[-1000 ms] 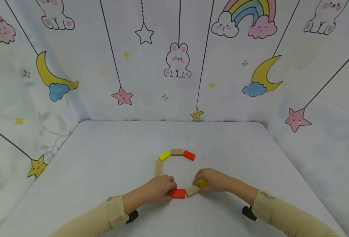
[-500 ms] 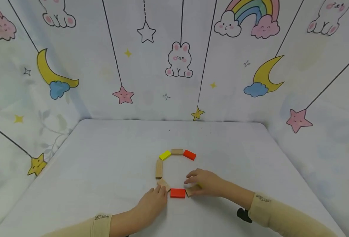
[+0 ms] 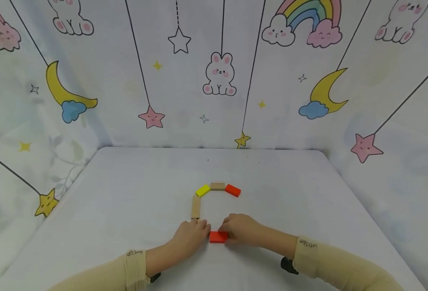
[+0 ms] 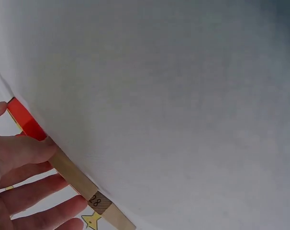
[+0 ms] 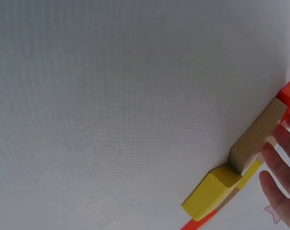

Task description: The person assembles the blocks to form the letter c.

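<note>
Small coloured and plain wooden blocks form a curved line on the table. My left hand (image 3: pixel 192 235) covers the lower-left part of the curve. In the left wrist view its thumb lies on the outer side of a plain wooden block (image 4: pixel 75 171), with the fingers along the inner side. A red block (image 3: pixel 217 237) lies flat between my hands. My right hand (image 3: pixel 243 231) pinches its right end, thumb in front and fingertips behind. Beneath that hand, a wooden block (image 5: pixel 257 136) and a yellow block (image 5: pixel 209 194) continue the line; the head view hides both.
Beyond my hands the curve continues with an upright-running wooden block (image 3: pixel 196 207), a yellow block (image 3: pixel 203 190), a wooden block (image 3: pixel 218 186) and a red block (image 3: pixel 233 190). The white table (image 3: pixel 144 173) meets a patterned backdrop (image 3: pixel 184 89) at its far edge.
My right hand has moved left, from the yellow and wooden blocks to the red one. My left hand drew back, baring the lower-left wooden block, then returned over it.
</note>
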{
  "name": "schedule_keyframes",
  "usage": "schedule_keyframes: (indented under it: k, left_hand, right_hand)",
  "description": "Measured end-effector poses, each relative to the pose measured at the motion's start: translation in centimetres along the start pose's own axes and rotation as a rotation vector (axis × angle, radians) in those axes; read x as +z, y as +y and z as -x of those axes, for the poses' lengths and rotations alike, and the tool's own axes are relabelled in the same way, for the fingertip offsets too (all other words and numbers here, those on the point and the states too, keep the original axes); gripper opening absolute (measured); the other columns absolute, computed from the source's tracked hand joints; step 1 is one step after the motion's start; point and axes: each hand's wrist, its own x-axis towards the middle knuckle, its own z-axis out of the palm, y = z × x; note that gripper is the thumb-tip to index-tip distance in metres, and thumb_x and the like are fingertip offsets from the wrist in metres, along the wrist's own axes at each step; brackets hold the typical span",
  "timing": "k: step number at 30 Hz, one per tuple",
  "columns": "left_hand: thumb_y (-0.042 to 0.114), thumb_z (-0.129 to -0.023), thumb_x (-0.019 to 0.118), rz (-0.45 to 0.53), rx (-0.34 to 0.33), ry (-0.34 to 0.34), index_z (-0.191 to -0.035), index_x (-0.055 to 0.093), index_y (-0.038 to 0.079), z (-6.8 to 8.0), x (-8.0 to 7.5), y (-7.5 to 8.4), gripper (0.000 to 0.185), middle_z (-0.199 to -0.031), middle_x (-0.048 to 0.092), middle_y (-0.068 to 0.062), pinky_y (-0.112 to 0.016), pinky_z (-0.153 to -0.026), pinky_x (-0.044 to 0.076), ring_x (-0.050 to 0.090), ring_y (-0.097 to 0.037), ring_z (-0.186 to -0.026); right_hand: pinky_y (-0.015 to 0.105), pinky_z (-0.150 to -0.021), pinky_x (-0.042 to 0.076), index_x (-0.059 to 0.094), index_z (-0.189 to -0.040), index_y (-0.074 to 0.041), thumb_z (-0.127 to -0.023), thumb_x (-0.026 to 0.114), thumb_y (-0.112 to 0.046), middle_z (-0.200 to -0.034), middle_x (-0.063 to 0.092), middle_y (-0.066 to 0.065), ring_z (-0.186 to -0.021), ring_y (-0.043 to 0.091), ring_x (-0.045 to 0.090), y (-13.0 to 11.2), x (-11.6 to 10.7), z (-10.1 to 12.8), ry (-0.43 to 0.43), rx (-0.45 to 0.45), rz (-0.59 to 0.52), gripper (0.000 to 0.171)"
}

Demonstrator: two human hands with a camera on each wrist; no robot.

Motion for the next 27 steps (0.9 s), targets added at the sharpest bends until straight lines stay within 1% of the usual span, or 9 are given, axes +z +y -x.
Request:
schedule_keyframes:
  k: [3, 6, 9, 11, 16, 20, 27]
  left_hand:
    - [0.023, -0.077, 0.074, 0.012, 0.016, 0.003, -0.098, 0.066, 0.020, -0.1, 0.3, -0.3, 0.023, -0.083, 0.058, 0.003, -0.022, -0.047, 0.045, 0.052, -0.012, -0.064]
    - [0.023, -0.077, 0.074, 0.048, 0.031, -0.002, -0.098, 0.067, 0.021, 0.0, 0.4, -0.6, 0.023, -0.083, 0.059, 0.004, -0.021, -0.050, 0.047, 0.052, -0.011, -0.063]
    - [0.020, -0.076, 0.075, 0.100, 0.038, -0.010, -0.099, 0.067, 0.021, 0.0, 0.4, -1.0, 0.024, -0.087, 0.061, 0.004, -0.021, -0.052, 0.049, 0.054, -0.011, -0.066]
    - [0.018, -0.076, 0.075, 0.121, 0.045, 0.009, -0.098, 0.068, 0.021, 0.1, 0.5, -1.2, 0.024, -0.089, 0.061, 0.005, -0.021, -0.053, 0.049, 0.055, -0.012, -0.067]
    - [0.014, -0.075, 0.074, 0.128, 0.058, 0.062, -0.095, 0.069, 0.022, 0.3, 0.8, -1.5, 0.022, -0.089, 0.062, 0.005, -0.022, -0.051, 0.049, 0.058, -0.011, -0.070]
    - [0.015, -0.076, 0.074, 0.124, 0.063, 0.043, -0.097, 0.069, 0.023, 0.3, 0.8, -1.6, 0.023, -0.093, 0.062, 0.005, -0.022, -0.053, 0.050, 0.059, -0.011, -0.074]
    - [0.015, -0.076, 0.074, 0.135, 0.064, 0.032, -0.098, 0.069, 0.022, 0.4, 0.6, -1.7, 0.024, -0.093, 0.062, 0.005, -0.022, -0.055, 0.050, 0.058, -0.011, -0.074]
  right_hand:
    - [0.019, -0.072, 0.047, 0.071, -0.102, -0.015, -0.076, 0.075, -0.024, -0.090, 0.066, -0.006, -0.083, 0.007, 0.056, -0.3, 0.1, -0.1, -0.005, 0.028, -0.009, 0.028]
    - [0.018, -0.071, 0.046, 0.071, -0.101, -0.015, -0.076, 0.075, -0.024, -0.089, 0.065, -0.006, -0.081, 0.007, 0.056, -0.5, 0.1, 0.0, -0.003, 0.041, -0.012, 0.028]
    - [0.018, -0.070, 0.046, 0.071, -0.100, -0.014, -0.076, 0.075, -0.022, -0.088, 0.066, -0.005, -0.080, 0.007, 0.055, -0.7, 0.0, 0.0, 0.004, 0.043, -0.023, 0.027]
    - [0.018, -0.070, 0.046, 0.071, -0.100, -0.014, -0.076, 0.075, -0.022, -0.088, 0.066, -0.005, -0.079, 0.006, 0.055, -0.8, 0.0, 0.0, 0.009, 0.045, -0.026, 0.026]
    - [0.016, -0.070, 0.045, 0.071, -0.101, -0.013, -0.076, 0.075, -0.021, -0.088, 0.065, -0.006, -0.079, 0.005, 0.054, -1.0, 0.0, -0.2, 0.000, 0.049, -0.052, 0.027]
    - [0.015, -0.068, 0.045, 0.071, -0.101, -0.013, -0.076, 0.076, -0.020, -0.088, 0.065, -0.006, -0.077, 0.003, 0.053, -1.3, 0.0, -0.3, -0.006, 0.057, -0.080, 0.027]
    - [0.015, -0.067, 0.045, 0.071, -0.100, -0.013, -0.075, 0.076, -0.020, -0.088, 0.065, -0.006, -0.076, 0.003, 0.052, -1.4, 0.1, -0.3, -0.006, 0.064, -0.083, 0.027]
